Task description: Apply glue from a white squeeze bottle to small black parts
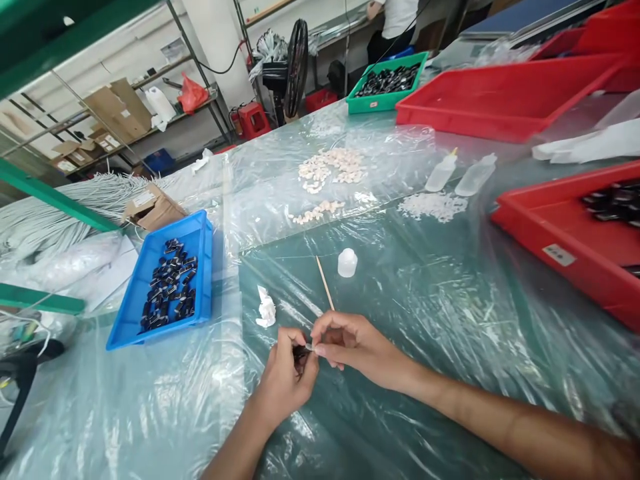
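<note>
My left hand (290, 373) is closed around a small black part (300, 352), mostly hidden by the fingers. Thumb and forefinger of my right hand (355, 347) pinch a small pale, translucent piece (309, 347) right at the black part; whether the two are joined I cannot tell. Just beyond my right hand lies a thin wooden stick (325, 283). A small white translucent cup-like piece (347, 263) stands behind it. To the left is a crumpled white tissue (266, 308). Both hands are above the plastic-covered green table (400, 320).
A blue tray (206, 293) of small black parts is at the left. Small beige pieces (333, 167) and white pieces (433, 205) lie beyond, near two squeeze bottles (441, 173). Red trays (540, 247) line the right; a green tray (360, 103) stands at the back.
</note>
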`<control>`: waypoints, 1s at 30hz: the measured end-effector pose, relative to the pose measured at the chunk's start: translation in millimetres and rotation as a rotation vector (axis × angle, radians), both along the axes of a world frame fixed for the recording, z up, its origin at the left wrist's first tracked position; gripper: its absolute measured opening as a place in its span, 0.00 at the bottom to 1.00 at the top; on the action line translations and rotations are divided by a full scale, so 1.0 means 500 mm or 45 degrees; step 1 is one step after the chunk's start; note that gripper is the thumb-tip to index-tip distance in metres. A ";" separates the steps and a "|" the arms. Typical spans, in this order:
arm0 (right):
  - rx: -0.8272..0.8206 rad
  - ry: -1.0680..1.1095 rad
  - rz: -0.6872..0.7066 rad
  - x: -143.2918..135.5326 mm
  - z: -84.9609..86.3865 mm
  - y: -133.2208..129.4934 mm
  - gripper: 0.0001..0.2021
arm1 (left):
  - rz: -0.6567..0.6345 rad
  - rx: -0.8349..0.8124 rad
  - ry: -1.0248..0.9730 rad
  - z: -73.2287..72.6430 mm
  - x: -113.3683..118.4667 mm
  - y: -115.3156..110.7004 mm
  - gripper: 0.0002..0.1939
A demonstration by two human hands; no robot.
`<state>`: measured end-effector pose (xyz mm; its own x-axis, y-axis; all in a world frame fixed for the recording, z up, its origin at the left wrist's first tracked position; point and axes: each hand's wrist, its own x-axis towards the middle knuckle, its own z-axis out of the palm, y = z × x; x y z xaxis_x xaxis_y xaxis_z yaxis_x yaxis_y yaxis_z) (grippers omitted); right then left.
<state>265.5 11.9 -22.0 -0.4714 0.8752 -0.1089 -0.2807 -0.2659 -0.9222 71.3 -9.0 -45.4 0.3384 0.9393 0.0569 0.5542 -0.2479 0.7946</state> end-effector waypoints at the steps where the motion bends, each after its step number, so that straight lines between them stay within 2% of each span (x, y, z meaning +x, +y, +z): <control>1: 0.010 -0.004 0.002 0.000 -0.001 0.000 0.04 | -0.009 -0.015 -0.002 0.002 0.001 -0.001 0.13; 10: 0.054 -0.028 0.040 0.005 0.016 0.001 0.05 | -0.045 -0.073 -0.042 0.010 0.004 -0.008 0.12; 15: 0.029 -0.048 0.047 0.005 0.012 -0.001 0.07 | -0.080 -0.095 -0.072 0.024 0.006 -0.006 0.12; 22: 0.105 -0.062 0.035 0.007 0.005 0.002 0.07 | -0.108 -0.089 -0.075 0.038 0.011 -0.007 0.11; 27: 0.056 -0.041 0.075 0.007 -0.002 0.004 0.07 | -0.170 -0.084 -0.068 0.048 0.010 -0.009 0.12; 30: -0.063 0.026 0.165 0.008 -0.007 0.008 0.07 | -0.227 -0.020 -0.065 0.049 0.008 -0.011 0.14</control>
